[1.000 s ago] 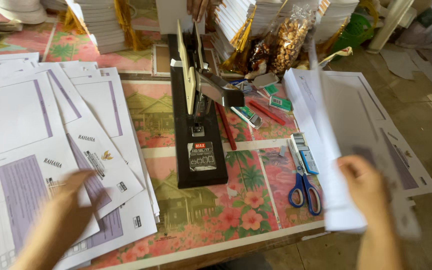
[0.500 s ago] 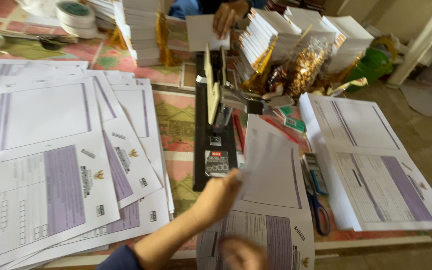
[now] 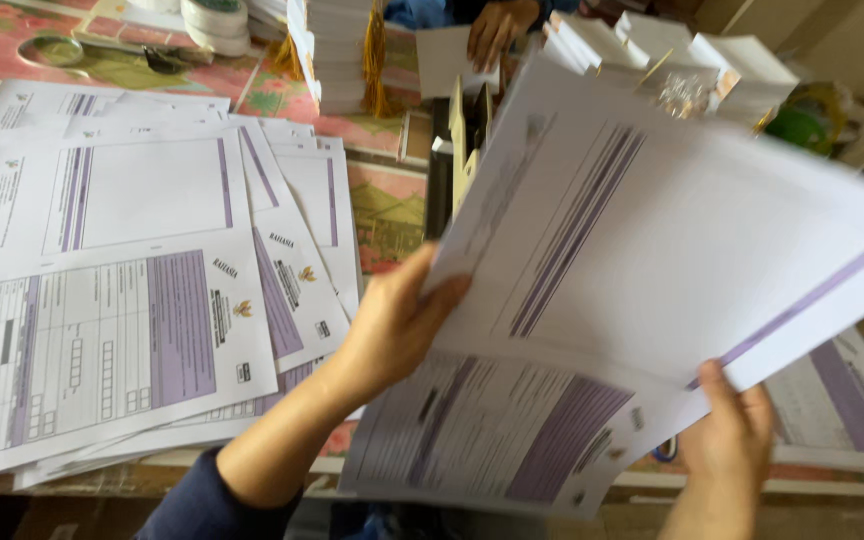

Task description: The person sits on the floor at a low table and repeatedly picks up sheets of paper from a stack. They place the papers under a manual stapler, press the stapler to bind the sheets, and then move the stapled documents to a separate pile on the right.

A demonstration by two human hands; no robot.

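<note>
My left hand [image 3: 395, 322] grips the left edge of a bundle of large white printed sheets with purple bands [image 3: 642, 260], lifted above the table. At the lower right corner of that bundle is my right hand [image 3: 734, 432], thumb on top of the paper. The sheets tilt up to the right and hide most of the black stapler [image 3: 438, 175] behind them. Spread over the table at the left lie several more printed forms [image 3: 122, 290].
Another person's hand [image 3: 497, 30] rests on white paper at the far edge. Stacks of white booklets [image 3: 337, 50] and folded papers [image 3: 672, 45] stand at the back. Rolls of tape [image 3: 214, 20] lie top left. The flowered tablecloth [image 3: 387, 205] shows between piles. More forms [image 3: 842, 400] lie at right.
The sheets that lay low near the table's front edge have been raised and fanned out to the right; both hands now hold them, and they cover the stapler and scissors.
</note>
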